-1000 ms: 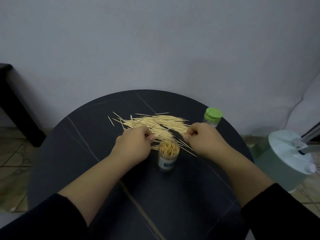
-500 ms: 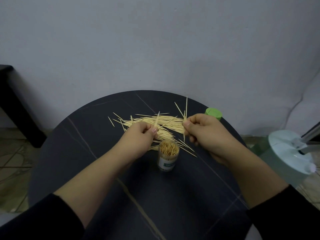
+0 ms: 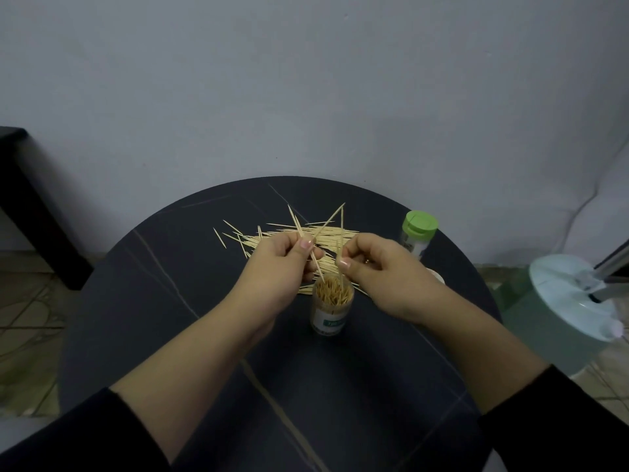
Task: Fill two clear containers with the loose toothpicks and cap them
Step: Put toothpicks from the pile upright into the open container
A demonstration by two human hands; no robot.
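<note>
Your left hand (image 3: pixel 272 267) hangs over the middle of the round dark table (image 3: pixel 163 335). Its fingers are curled, and thumb and forefinger pinch a small bunch of picks (image 3: pixel 294 221) that splays upward and crosses; the lower end of one slants down toward the jar mouth. Your right hand (image 3: pixel 377 270) sits just right of it, apart from it and also curled, with thumb and fingertip pinching a single pick (image 3: pixel 339 248). That pick is held close to upright, and its lower tip is at the rim of the open container (image 3: pixel 332 310). The container stands upright near the table's middle, just right of centre, below and between the two hands. It is uncapped and packed with toothpicks standing on end, and a label runs round its lower wall. The loose toothpicks (image 3: pixel 269 238) lie flat in a scatter toward the far edge, partly hidden behind both hands, and a few strays lie beside the jar. The second container (image 3: pixel 417 241) stands upright at the far right edge, well apart from the first, with its green cap (image 3: pixel 419 221) on. A pale round object (image 3: pixel 437 276) shows behind your right wrist; it is too hidden to tell what it is. Off the table, a pale green tub (image 3: pixel 558 321) stands on the floor to the right, and dark furniture (image 3: pixel 30 212) stands on the left.
</note>
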